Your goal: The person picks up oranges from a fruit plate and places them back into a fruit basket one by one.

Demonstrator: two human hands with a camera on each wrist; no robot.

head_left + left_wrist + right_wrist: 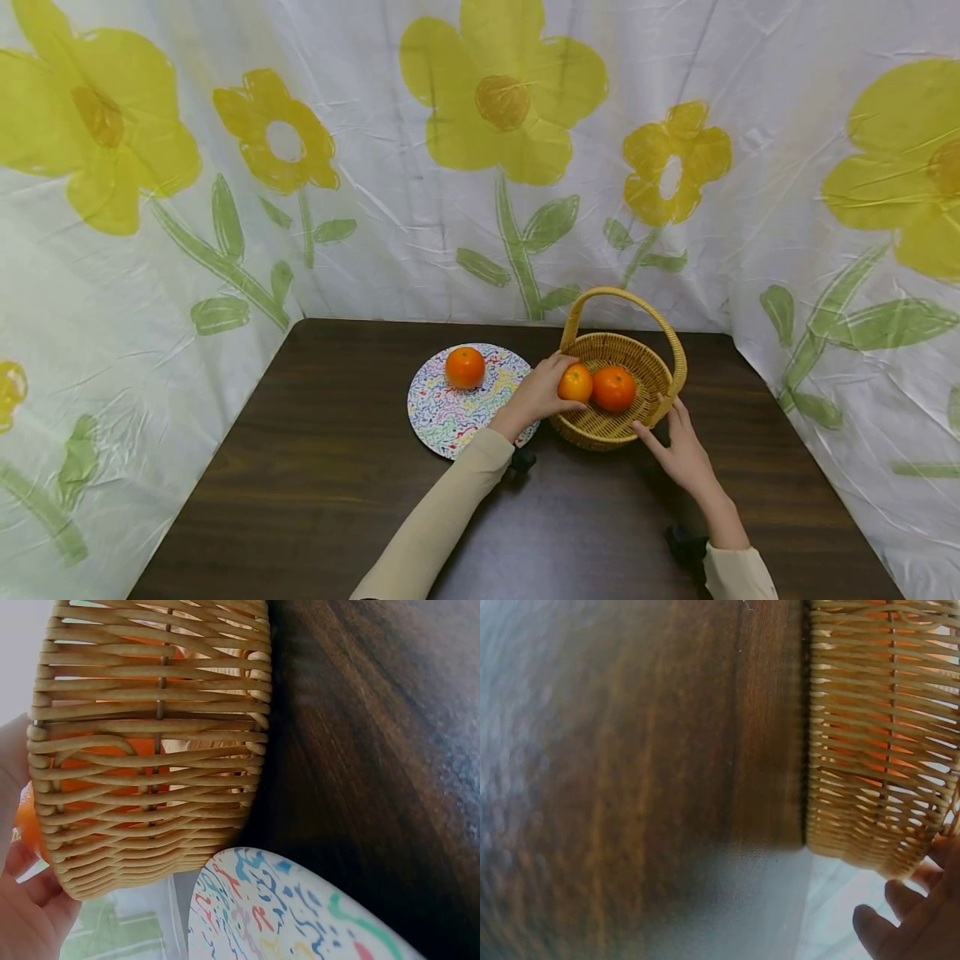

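Note:
A wicker basket [607, 433] with a tall arched handle stands on the table, an orange [613, 389] lying inside it. My left hand [542, 392] holds another orange [575, 383] at the basket's left rim, thumb on the near side and fingers on the far side. Through the weave in the left wrist view, orange fruit [112, 776] shows. At the basket's right side, my right hand [684, 450] grips the rim near the foot of the handle with thumb and forefinger. Its other fingers [874, 930] spread outside the wicker in the right wrist view.
Left of the basket lies a round, colourfully patterned plate [438, 417], partly under the left forearm in view. A third orange [465, 367] rests on it. The dark wooden table [300, 500] ends at a flower-printed white curtain [375, 250] behind.

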